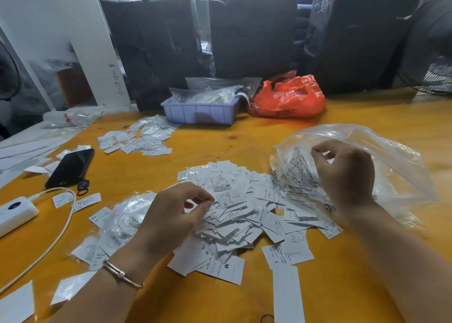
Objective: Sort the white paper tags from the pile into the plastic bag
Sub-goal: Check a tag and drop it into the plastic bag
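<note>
A loose pile of white paper tags (pixel 234 207) lies near the middle of the yellow table (pixel 244 141), toward its near edge. The left hand (pixel 171 215) rests on the pile's left side, thumb and forefinger pinched at a tag. Just right of the pile, the right hand (pixel 344 173) pinches the rim of a clear plastic bag (pixel 381 151). A lavender tray (pixel 200 113) and an orange bag (pixel 291 97) sit at the far edge.

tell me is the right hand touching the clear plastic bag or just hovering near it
Touching. The head view shows the right hand pinching the film of the clear plastic bag near its opening, thumb and fingertips closed on it, holding it above the table.
</note>
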{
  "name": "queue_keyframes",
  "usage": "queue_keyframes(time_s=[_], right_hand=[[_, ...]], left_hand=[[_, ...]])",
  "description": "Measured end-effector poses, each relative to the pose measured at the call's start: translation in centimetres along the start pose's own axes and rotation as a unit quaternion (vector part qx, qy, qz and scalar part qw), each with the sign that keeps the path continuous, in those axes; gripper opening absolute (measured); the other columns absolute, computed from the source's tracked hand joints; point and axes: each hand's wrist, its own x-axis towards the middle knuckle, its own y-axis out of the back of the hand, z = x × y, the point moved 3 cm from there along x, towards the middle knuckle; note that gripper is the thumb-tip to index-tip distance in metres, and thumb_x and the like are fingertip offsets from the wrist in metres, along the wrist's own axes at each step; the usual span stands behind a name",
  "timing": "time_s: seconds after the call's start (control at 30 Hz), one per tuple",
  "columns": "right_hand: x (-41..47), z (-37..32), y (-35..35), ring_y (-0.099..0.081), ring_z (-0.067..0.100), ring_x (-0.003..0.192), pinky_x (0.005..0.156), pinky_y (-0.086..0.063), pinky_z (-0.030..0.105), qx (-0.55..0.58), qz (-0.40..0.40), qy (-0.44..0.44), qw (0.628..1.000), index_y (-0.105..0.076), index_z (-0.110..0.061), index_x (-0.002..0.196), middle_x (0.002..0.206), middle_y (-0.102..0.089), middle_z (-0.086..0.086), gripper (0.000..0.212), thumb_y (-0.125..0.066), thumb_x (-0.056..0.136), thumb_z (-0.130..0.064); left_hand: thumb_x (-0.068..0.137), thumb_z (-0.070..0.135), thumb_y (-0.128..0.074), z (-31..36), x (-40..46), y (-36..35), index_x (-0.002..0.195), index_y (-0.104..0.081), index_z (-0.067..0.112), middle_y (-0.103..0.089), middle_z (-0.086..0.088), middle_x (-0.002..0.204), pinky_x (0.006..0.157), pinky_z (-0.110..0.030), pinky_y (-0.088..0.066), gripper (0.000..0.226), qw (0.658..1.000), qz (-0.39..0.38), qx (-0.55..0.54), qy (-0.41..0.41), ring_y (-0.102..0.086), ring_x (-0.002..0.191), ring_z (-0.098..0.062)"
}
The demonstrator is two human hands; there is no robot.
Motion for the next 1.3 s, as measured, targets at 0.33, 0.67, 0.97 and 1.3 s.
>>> queue_keyframes(time_s=[0.33,0.67,0.97,1.3], right_hand=[[-2.0,-3.1,-0.9,-0.056,0.016,0.052,0.052,-0.048,0.027,0.397,-0.094,-0.135,0.903,-0.06,-0.01,0.087,0.066,-0.065,0.006,0.012,-0.056,0.092,0.0],[-6.2,-8.5,-2.0,-0.061,0.023,0.06,0.056,-0.046,0.025,0.585,-0.353,-0.144,0.716,-0.059,0.001,0.096,0.072,-0.067,0.015,0.027,-0.07,0.071,-0.006],[-5.9,-8.0,-2.0,-0.061,0.02,0.058,0.055,-0.047,0.022,0.541,-0.347,-0.138,0.753,-0.063,-0.001,0.094,0.07,-0.066,0.011,0.032,-0.077,0.066,-0.007],[-1.1,-2.3,0.4,-0.063,0.028,0.07,0.062,-0.048,0.031,0.026,0.005,0.045,0.999,-0.068,-0.005,0.079,0.075,-0.068,0.009,0.018,-0.06,0.073,0.009]], left_hand=[[0.089,0.018,-0.071,0.4,-0.2,-0.2,0.091,-0.074,0.029,-0.07,0.018,0.088,0.075,-0.019,-0.052,0.012,1.0,-0.013,-0.014,0.014,-0.064,0.09,0.001],[0.078,0.036,-0.071,1.9,-0.3,-1.6,0.137,-0.05,0.029,-0.07,0.0,0.119,0.074,-0.025,-0.057,0.063,0.916,-0.139,-0.349,0.142,-0.069,0.105,-0.014],[0.068,0.019,-0.078,1.6,-0.1,-0.9,0.1,-0.073,0.009,-0.072,-0.012,0.074,0.06,-0.023,-0.053,0.033,0.922,-0.088,-0.357,0.125,-0.065,0.063,-0.02],[0.073,0.017,-0.077,1.2,-0.1,-0.5,0.086,-0.074,0.012,-0.075,-0.012,0.079,0.059,-0.021,-0.052,0.014,0.934,-0.051,-0.326,0.135,-0.07,0.066,-0.021]])
